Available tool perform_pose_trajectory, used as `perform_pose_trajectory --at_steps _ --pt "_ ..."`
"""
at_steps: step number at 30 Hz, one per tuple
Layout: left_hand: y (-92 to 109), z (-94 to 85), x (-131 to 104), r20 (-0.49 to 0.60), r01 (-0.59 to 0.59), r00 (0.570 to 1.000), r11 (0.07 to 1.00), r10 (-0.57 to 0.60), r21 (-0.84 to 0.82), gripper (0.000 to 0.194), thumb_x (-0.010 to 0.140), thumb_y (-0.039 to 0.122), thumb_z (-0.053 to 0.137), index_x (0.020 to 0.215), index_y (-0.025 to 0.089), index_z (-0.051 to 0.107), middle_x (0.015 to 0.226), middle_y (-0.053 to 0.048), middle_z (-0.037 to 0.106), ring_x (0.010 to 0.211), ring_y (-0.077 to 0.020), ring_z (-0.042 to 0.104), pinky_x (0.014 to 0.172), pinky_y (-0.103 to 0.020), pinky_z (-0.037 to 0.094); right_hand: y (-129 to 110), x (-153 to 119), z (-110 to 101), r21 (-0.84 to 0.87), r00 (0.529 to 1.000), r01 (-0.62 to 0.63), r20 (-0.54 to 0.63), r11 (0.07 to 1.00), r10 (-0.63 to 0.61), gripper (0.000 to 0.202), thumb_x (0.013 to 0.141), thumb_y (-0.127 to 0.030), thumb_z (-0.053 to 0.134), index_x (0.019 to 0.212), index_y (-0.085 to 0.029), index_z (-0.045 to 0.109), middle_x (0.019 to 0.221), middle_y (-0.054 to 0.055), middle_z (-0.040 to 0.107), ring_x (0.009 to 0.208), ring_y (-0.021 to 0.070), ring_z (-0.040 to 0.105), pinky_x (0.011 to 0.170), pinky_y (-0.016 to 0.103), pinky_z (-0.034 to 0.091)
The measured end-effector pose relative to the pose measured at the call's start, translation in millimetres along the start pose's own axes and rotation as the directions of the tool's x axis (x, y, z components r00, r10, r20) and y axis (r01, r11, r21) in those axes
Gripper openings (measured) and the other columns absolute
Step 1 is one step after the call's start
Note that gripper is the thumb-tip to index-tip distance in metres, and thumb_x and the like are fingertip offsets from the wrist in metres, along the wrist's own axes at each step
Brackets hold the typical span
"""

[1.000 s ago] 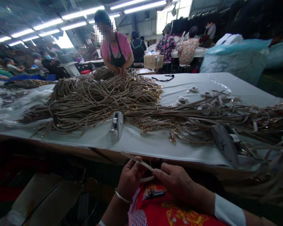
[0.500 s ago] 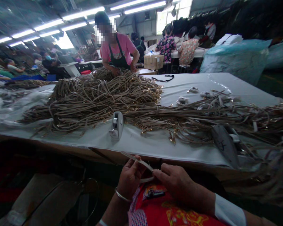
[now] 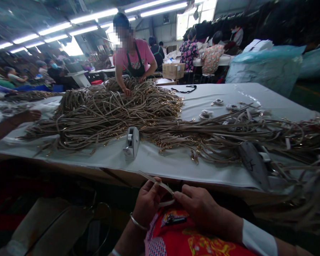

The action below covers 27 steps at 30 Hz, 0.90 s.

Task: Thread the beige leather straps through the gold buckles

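Observation:
My left hand (image 3: 148, 197) pinches a pale flat strap (image 3: 162, 184) between thumb and fingers, and one end sticks out past the fingertips toward the table. My right hand (image 3: 198, 204) is closed on the same strap where it bends back, to the right of my left hand. Both hands are over my lap, just below the table's near edge. A small dark object (image 3: 176, 220) rests on the red cloth of my lap under the strap. On the table beyond, a large heap of grey-brown straps (image 3: 101, 113) with gold-coloured metal clasps is spread out.
A grey tape dispenser (image 3: 132, 142) stands near the table edge (image 3: 160, 174); a darker one (image 3: 253, 163) is at right. Strap coils (image 3: 206, 114) lie behind. A person in pink (image 3: 136, 58) handles the heap; another person's hand (image 3: 32, 115) reaches in from the left.
Another person's arm has come in over the table's left side. The person in pink has shifted, with a hand lower on the heap. My hands and the strap have barely moved.

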<state>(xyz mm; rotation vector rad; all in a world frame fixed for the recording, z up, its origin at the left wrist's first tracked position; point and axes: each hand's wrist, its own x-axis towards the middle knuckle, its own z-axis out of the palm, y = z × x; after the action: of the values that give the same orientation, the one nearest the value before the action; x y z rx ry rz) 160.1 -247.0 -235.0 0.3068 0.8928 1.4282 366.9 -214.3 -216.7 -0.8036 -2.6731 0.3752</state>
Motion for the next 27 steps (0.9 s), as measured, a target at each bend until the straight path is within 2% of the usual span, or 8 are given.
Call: perform_pose_trajectory --at_steps 4,8,11,16,18,21,24,27 --pt "-0.1 6.4 -8.2 0.140 -0.046 0.990 0.956 0.005 0.291 0.028 0.085 0.034 0.072 0.106 0.017 0.068 0.096 -0.007 0.074 0.091 -0.0195 0.070 0.085 -0.032 0.056 1.6 3.2 -0.4 0.030 1.000 -0.030 -0.001 0.999 0.030 0.015 0.091 -0.018 0.055 0.103 -0.020 0.063 0.076 0.001 0.054 0.058 0.0136 0.042 0.052 0.029 0.017" --pt "-8.5 15.6 -15.5 0.368 -0.250 0.930 0.703 -0.018 0.666 0.043 0.093 0.032 0.059 0.135 0.021 0.055 0.121 -0.010 0.069 0.108 -0.0223 0.065 0.096 -0.034 0.052 6.5 4.0 0.9 0.067 0.998 -0.058 0.009 0.996 0.057 0.021 0.087 -0.021 0.061 0.108 -0.019 0.062 0.079 0.002 0.059 0.060 0.0143 0.050 0.052 0.027 0.026" --pt "-13.5 18.9 -15.0 0.444 -0.391 0.896 0.514 0.022 0.763 0.039 0.097 0.031 0.049 0.135 0.022 0.056 0.125 -0.010 0.066 0.111 -0.0229 0.062 0.100 -0.035 0.048 13.1 -0.5 4.7 0.074 0.999 -0.036 -0.016 0.997 0.037 0.020 0.088 -0.016 0.058 0.108 -0.016 0.059 0.085 0.004 0.063 0.068 0.0175 0.058 0.057 0.027 0.038" --pt "-6.9 22.8 -14.1 0.492 -0.468 0.870 0.303 -0.006 0.830 0.032 0.098 0.030 0.045 0.120 0.020 0.065 0.107 -0.012 0.068 0.095 -0.0226 0.063 0.089 -0.035 0.052 19.8 -3.2 7.0 0.054 0.997 0.048 -0.059 0.997 -0.045 0.051 0.093 -0.013 0.050 0.142 -0.013 0.034 0.108 0.013 0.067 0.088 0.0240 0.066 0.071 0.034 0.051" --pt "-2.6 23.9 -15.1 0.476 -0.443 0.880 0.354 -0.005 0.824 0.034 0.096 0.030 0.050 0.127 0.020 0.061 0.118 -0.012 0.067 0.106 -0.0242 0.063 0.097 -0.036 0.050 19.0 -1.0 5.2 0.107 0.997 0.026 -0.075 0.994 -0.018 0.044 0.095 -0.014 0.051 0.137 -0.015 0.040 0.105 0.012 0.068 0.086 0.0232 0.066 0.070 0.033 0.053" --pt "2.3 23.6 -16.3 0.335 -0.287 0.942 0.550 0.014 0.784 0.040 0.092 0.032 0.058 0.130 0.019 0.059 0.125 -0.011 0.068 0.114 -0.0253 0.062 0.102 -0.037 0.048 16.7 0.1 1.6 0.253 0.984 0.007 -0.174 0.968 0.039 0.030 0.097 -0.016 0.050 0.127 -0.018 0.047 0.101 0.009 0.068 0.086 0.0204 0.066 0.074 0.031 0.053" --pt "6.4 24.1 -17.6 0.200 -0.121 0.979 0.717 -0.027 0.687 0.034 0.086 0.035 0.067 0.114 0.016 0.068 0.109 -0.010 0.075 0.099 -0.0245 0.069 0.090 -0.034 0.055 16.6 -4.6 1.1 0.383 0.963 0.052 -0.263 0.922 0.054 0.021 0.097 -0.016 0.050 0.117 -0.021 0.053 0.102 0.007 0.067 0.092 0.0182 0.064 0.080 0.029 0.052" --pt "10.2 28.2 -20.4 0.186 -0.068 0.981 0.785 -0.061 0.616 0.029 0.081 0.035 0.074 0.102 0.015 0.072 0.098 -0.008 0.077 0.090 -0.0231 0.070 0.084 -0.033 0.057 19.2 -11.2 6.1 0.498 0.961 0.048 -0.259 0.866 0.096 0.010 0.097 -0.016 0.051 0.100 -0.022 0.059 0.094 0.004 0.066 0.086 0.0160 0.063 0.077 0.027 0.051"
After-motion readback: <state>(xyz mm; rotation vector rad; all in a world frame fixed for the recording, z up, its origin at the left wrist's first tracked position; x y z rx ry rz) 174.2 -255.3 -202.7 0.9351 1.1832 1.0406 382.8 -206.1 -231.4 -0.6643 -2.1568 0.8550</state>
